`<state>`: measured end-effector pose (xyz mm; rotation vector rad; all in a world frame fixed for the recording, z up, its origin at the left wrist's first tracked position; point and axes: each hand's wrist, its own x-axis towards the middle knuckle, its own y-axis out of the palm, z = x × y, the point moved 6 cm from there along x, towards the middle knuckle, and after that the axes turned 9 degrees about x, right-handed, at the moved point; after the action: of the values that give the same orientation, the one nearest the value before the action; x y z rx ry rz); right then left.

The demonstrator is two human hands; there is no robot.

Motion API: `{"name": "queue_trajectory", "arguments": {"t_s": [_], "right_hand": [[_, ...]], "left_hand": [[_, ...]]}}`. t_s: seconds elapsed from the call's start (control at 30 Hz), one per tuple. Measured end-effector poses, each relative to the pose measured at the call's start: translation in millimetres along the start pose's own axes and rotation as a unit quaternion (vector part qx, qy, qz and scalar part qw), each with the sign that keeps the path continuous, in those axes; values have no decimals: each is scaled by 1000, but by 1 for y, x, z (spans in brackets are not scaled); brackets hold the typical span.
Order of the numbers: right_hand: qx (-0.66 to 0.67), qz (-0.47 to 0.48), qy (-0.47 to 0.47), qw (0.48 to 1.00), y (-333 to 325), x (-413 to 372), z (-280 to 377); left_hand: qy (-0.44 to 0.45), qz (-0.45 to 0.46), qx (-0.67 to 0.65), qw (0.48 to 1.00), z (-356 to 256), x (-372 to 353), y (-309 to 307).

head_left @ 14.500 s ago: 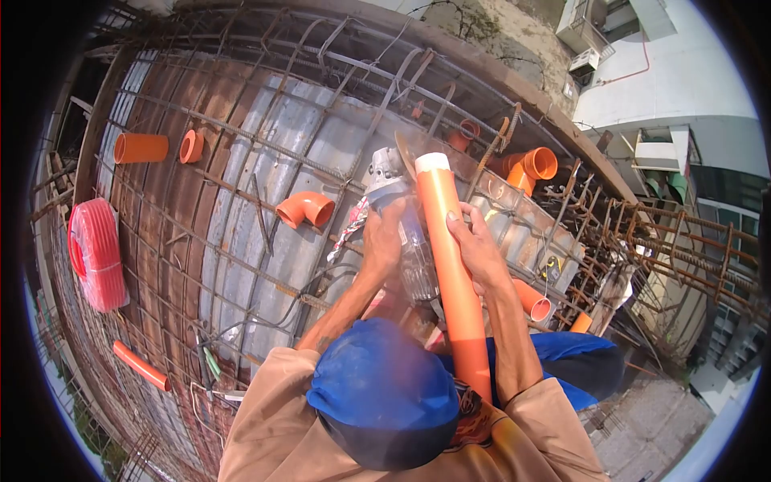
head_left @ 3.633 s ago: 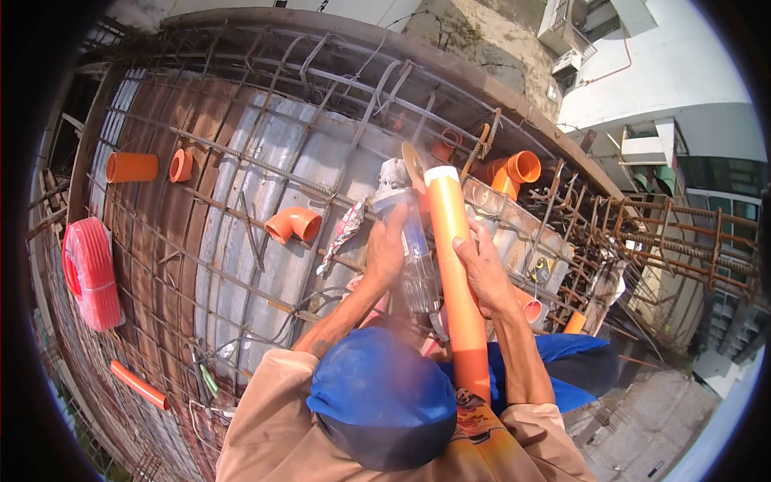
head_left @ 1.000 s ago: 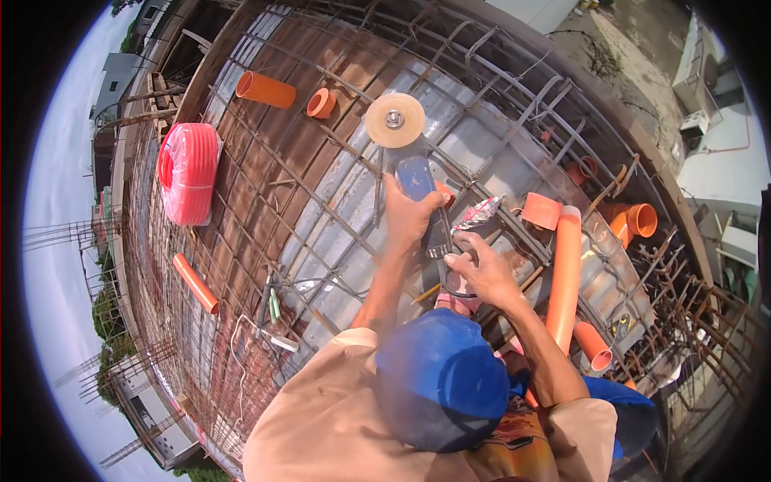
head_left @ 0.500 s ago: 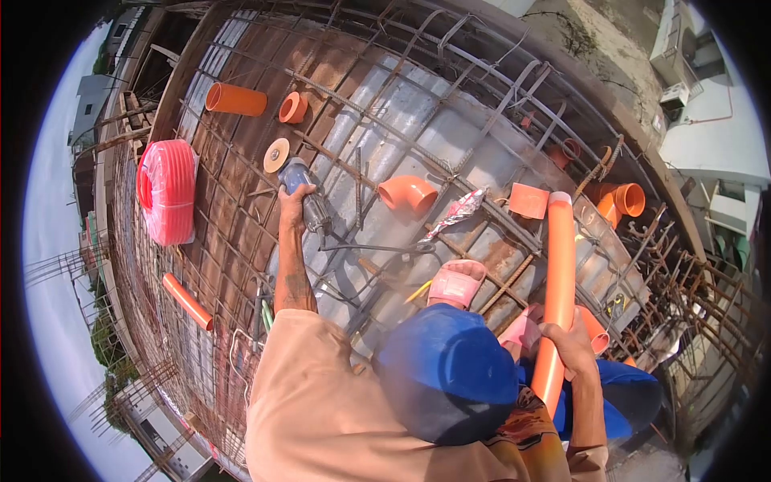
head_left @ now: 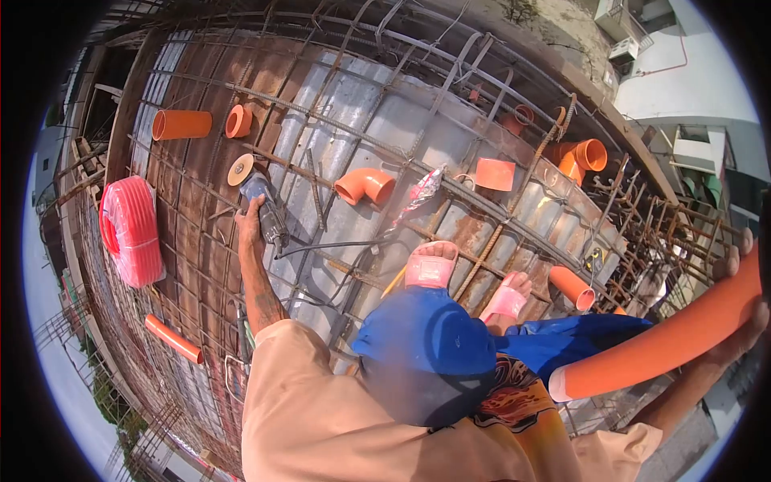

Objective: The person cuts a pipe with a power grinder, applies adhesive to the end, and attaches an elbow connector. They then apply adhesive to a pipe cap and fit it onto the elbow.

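Note:
My left hand (head_left: 251, 220) is closed round the body of an angle grinder (head_left: 268, 210) with a tan disc at its head. The grinder's tool end lies over the rebar mesh, and its black cord (head_left: 337, 244) trails to the right. At the right edge my right hand (head_left: 745, 333) wraps round a long orange pipe (head_left: 666, 341). This pipe slants up to the right, and its far end is cut off by the view. Its pale near end hangs beside my blue-clad knee (head_left: 438, 337). An orange elbow fitting (head_left: 365, 186) lies between the grinder and a crumpled plastic wrapper (head_left: 421, 193).
Rebar mesh spreads over corrugated metal sheets (head_left: 393, 112). Short orange pipe pieces (head_left: 183, 124), an orange collar (head_left: 238, 121) and a branch fitting (head_left: 584, 158) lie about. A wrapped coil of red hose (head_left: 132, 233) sits at left. Rebar ends (head_left: 642, 233) jut out at right.
The orange pipe has swung from upright in front of me to a slant at the far right, with my right hand on it. The view has turned, shifting the scene left. My left hand stays on the grinder.

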<state>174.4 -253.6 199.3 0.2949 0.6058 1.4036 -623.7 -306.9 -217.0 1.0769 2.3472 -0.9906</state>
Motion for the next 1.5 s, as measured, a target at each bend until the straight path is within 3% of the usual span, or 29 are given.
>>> {"name": "queue_trajectory", "arguments": {"t_s": [0.1,0.17,0.3,0.33,0.37,0.43,0.47,0.5,0.57,0.6,0.63,0.7,0.73,0.77,0.9,0.93,0.97,1.03,1.1,1.17,1.23,1.27,1.3,1.4,1.43,1.5], "right_hand": [[-105,-85,-220,966,6,17,66],[-101,-144,-286,942,-10,17,66],[37,-239,-259,935,-82,13,-20],[92,-246,-225,938,-98,12,-47],[121,-271,-214,930,-107,7,-73],[172,-315,-190,914,-107,-4,-118],[196,-332,-174,906,-105,-8,-138],[231,-319,-155,906,-105,-9,-156],[287,-317,-121,896,-106,-7,-185],[318,-316,-104,888,-102,-5,-194],[309,-313,-106,892,-97,-6,-195],[288,-309,-111,899,-86,-8,-191],[281,-290,-119,907,-79,-10,-184],[274,-269,-126,915,-71,-13,-175],[191,-223,-226,929,-108,-34,-121],[221,-194,-258,920,-131,-48,-85],[187,-231,-283,912,-160,-72,-42],[151,-233,-224,934,-211,-124,38],[40,-312,-241,918,-214,-178,77],[-167,-454,-270,833,-170,-198,65],[-389,-545,-162,725,-142,-226,46],[-475,-539,-33,695,-147,-253,34],[-469,-540,105,691,-158,-277,19],[-583,-404,377,595,-161,-303,-22],[-606,-348,338,630,-133,-270,-37],[-634,-247,241,692,-68,-192,-78]], "left_hand": [[19,-62,168,984,7,1,-23],[56,-87,253,962,1,-21,-20],[154,-178,384,893,-25,-63,-10],[187,-213,416,864,-32,-72,-7],[238,-298,457,803,-58,-101,10],[359,-158,296,871,-110,-163,74],[364,-37,259,894,-134,-201,115],[394,89,256,878,-152,-231,155],[470,226,182,834,-178,-286,222],[540,240,177,787,-190,-307,247],[573,245,123,773,-195,-313,268],[490,284,-21,824,-194,-308,299],[364,311,-104,872,-188,-300,311],[308,294,-127,896,-186,-301,320],[222,323,33,919,-155,-290,354],[201,339,8,919,-143,-282,353],[179,354,-17,918,-128,-273,350],[137,389,-58,909,-119,-273,338],[111,429,-53,895,-99,-268,327],[97,450,-54,886,-89,-269,318],[97,456,-36,884,-88,-270,321],[98,457,-28,883,-89,-270,322],[105,461,-17,881,-94,-270,325],[141,505,58,849,-113,-279,338],[129,515,105,841,-127,-290,338],[188,548,166,798,-124,-299,349]]}}
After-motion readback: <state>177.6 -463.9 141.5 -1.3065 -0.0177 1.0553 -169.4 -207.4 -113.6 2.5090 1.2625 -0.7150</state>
